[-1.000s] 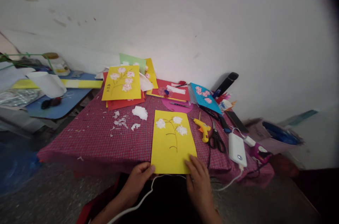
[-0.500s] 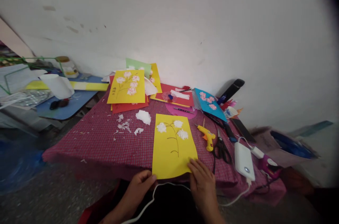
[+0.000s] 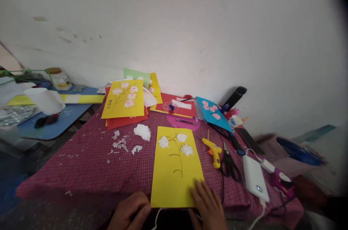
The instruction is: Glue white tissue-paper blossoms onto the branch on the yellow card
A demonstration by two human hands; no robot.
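Observation:
A yellow card (image 3: 175,170) with a drawn branch and three white paper flowers lies on the red checked tablecloth (image 3: 89,164) in front of me. My right hand (image 3: 208,206) rests flat on the card's near right corner, fingers stretched out. My left hand (image 3: 130,211) sits at the table's near edge beside the card's near left corner, fingers curled, holding nothing that I can see. A white cable (image 3: 156,219) runs between my hands.
Right of the card lie a yellow glue gun (image 3: 213,148), black scissors (image 3: 230,163) and a white power bank (image 3: 254,181). White paper scraps (image 3: 143,132) lie to the left. Finished flower cards (image 3: 123,99) and a blue card (image 3: 212,110) are stacked by the wall. A blue side table (image 3: 49,121) stands left.
The view has dropped and come closer to the table. My hands have slipped toward the bottom edge. My right hand stays on the card's corner, and my left hand has moved off the card's left corner.

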